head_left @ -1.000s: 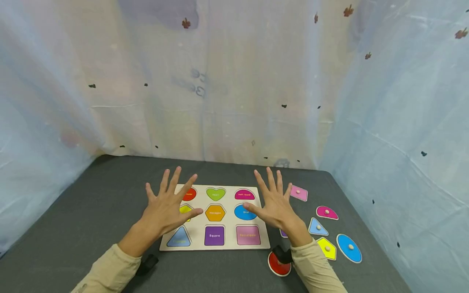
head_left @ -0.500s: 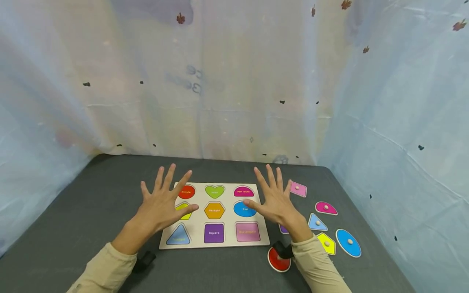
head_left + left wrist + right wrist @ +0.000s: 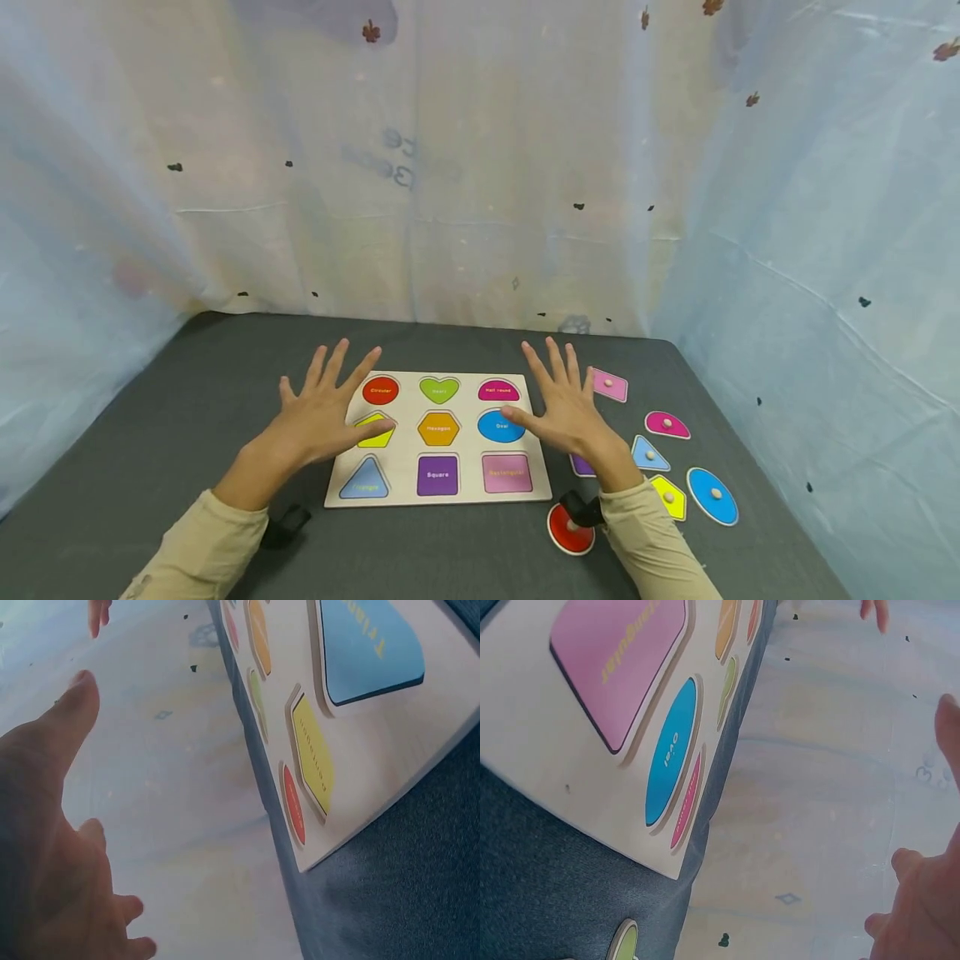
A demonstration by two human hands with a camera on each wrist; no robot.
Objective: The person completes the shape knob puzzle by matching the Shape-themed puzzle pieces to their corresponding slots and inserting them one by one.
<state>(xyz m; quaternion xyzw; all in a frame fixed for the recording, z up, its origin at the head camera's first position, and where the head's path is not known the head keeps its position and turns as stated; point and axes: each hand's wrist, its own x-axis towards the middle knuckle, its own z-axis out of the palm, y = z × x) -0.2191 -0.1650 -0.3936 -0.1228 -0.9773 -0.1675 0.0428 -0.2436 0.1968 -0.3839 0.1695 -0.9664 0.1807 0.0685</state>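
A dark grey table (image 3: 427, 554) leaves wide room left of the puzzle board (image 3: 469, 437); 7 loose pieces (image 3: 702, 497) crowd its right. The left hand (image 3: 315, 417) and right hand (image 3: 566, 414) hover, fingers spread, holding nothing — 1 near each board side. Pale sheeting (image 3: 480, 233) stands behind. Only the right wrist view shows a green piece (image 3: 626, 943).
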